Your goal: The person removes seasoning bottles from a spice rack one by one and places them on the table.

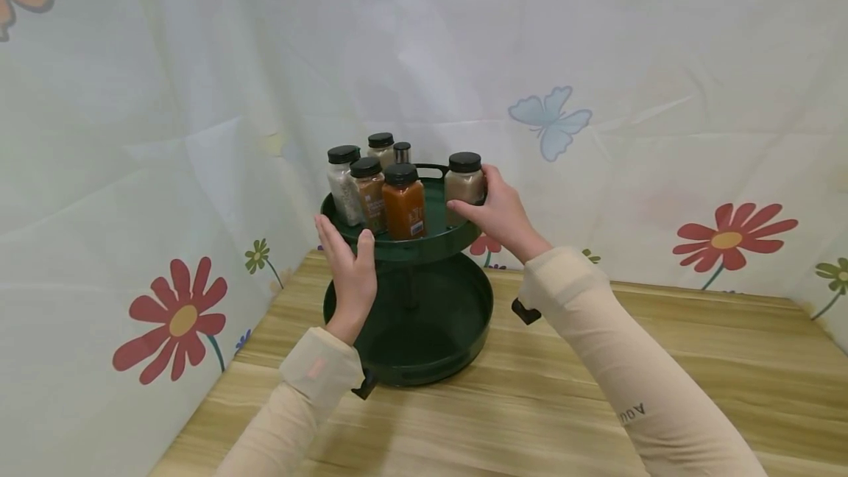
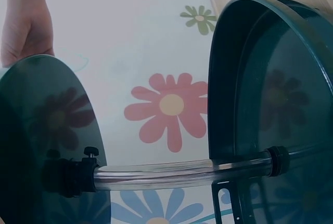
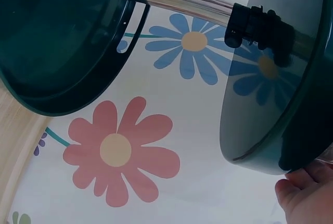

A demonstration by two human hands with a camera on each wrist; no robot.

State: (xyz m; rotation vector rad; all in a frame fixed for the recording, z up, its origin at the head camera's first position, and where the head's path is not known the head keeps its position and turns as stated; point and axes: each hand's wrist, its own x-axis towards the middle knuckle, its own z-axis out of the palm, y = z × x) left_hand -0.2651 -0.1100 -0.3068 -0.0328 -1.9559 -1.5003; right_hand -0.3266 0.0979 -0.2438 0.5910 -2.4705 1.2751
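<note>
A green two-tier turntable rack [image 1: 424, 249] stands on the wooden table. My right hand [image 1: 502, 216] grips a black-lidded spice jar [image 1: 464, 184] of pale beige powder at the upper tray's right side, thumb across its front. Whether the jar's base touches the tray cannot be told. My left hand [image 1: 351, 271] is at the tray's front left rim, fingers straight and thumb raised. Near it stand an orange spice jar [image 1: 404, 206], a brown spice jar [image 1: 372, 205] and a whitish jar [image 1: 344, 190]. In the right wrist view, fingertips [image 3: 297, 181] show beside the upper tray's edge.
Behind the front jars stand another beige jar [image 1: 380, 147] and a small silver-topped bottle [image 1: 402, 153]. The lower tray [image 1: 424, 372] sits beneath, joined by a metal post [image 2: 156, 176]. A flower-printed curtain [image 1: 662, 94] borders the table [image 1: 530, 389] at the back and left.
</note>
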